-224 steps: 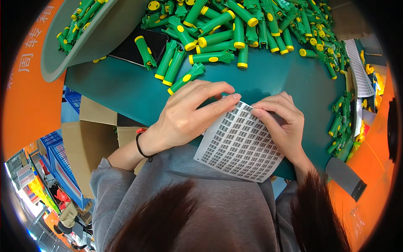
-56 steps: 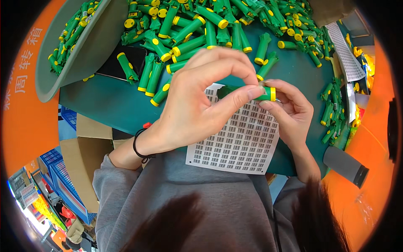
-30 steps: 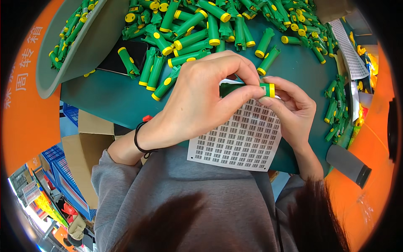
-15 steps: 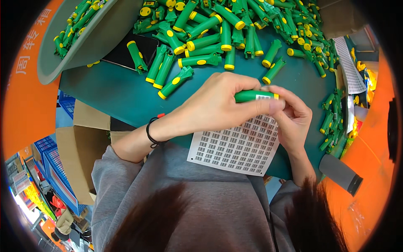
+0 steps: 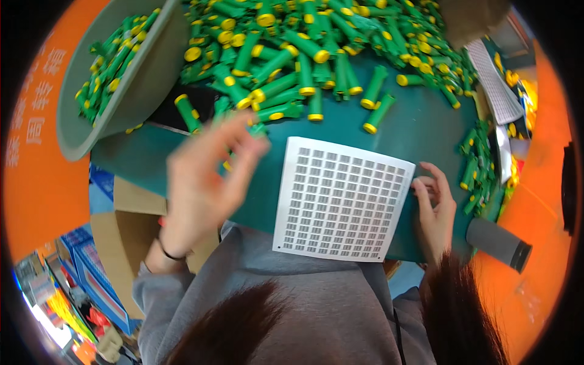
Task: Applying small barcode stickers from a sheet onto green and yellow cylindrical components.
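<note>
My left hand [image 5: 204, 176], smeared by motion, hovers over a few green tubes with yellow ends left of the sheet. A green tube [image 5: 260, 129] shows past its fingertips; whether the fingers touch it cannot be made out. A white label sheet [image 5: 344, 204], printed with rows of small dark barcode-like blocks, lies tilted before me, its lower edge against my grey top. Beside the sheet's right edge is my right hand [image 5: 437, 210], fingers loosely bent and apart, with nothing visible in them.
A big heap of green tubes [image 5: 298, 67] spreads across the far side of the green table [image 5: 420, 134]. A grey-green basin [image 5: 131, 103] holds more tubes. On the right are a smaller tube pile [image 5: 474, 164] and a dark grey cylinder [image 5: 496, 243]; a cardboard box [image 5: 137, 225] stands left.
The labelled green tube between my hands is no longer seen in either. My left hand has swung left to the loose tubes. My right hand has dropped beside the sheet, which is now fully uncovered.
</note>
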`<state>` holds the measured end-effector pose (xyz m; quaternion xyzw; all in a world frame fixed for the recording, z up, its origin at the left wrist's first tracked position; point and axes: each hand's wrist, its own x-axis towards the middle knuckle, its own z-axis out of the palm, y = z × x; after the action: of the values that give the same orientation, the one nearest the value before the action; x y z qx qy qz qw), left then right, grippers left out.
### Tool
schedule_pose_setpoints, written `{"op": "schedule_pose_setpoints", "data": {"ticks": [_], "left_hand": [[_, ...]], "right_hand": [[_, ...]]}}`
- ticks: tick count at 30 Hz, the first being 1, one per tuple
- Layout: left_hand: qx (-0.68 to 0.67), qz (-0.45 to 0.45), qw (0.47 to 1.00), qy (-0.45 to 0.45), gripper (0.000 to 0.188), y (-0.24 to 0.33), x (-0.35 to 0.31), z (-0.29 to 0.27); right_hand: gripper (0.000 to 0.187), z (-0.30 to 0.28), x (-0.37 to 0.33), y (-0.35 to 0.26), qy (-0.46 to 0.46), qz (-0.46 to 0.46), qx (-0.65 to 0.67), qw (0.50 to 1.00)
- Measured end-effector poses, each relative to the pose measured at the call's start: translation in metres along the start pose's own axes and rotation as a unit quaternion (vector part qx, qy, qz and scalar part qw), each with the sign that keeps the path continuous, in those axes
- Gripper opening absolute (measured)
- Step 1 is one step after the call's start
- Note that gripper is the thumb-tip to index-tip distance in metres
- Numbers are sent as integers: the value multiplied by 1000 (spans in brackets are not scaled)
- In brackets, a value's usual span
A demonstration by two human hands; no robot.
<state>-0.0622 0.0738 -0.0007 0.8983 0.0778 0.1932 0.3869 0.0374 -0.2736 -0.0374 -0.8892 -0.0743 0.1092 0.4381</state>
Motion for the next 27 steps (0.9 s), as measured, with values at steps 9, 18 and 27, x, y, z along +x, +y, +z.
{"op": "schedule_pose_setpoints", "data": {"ticks": [9,18,27], "left_hand": [[-229,-146,954,-128,42,-3,-36,64],[-355,-130,919,-111,41,-10,-32,51],[-248,-132,957,-69,17,-6,-32,40]], "right_hand": [[36,20,-6,8,-29,-25,300,953],[27,12,-5,31,7,-43,372,927],[24,11,-4,9,-28,-38,217,975]]}}
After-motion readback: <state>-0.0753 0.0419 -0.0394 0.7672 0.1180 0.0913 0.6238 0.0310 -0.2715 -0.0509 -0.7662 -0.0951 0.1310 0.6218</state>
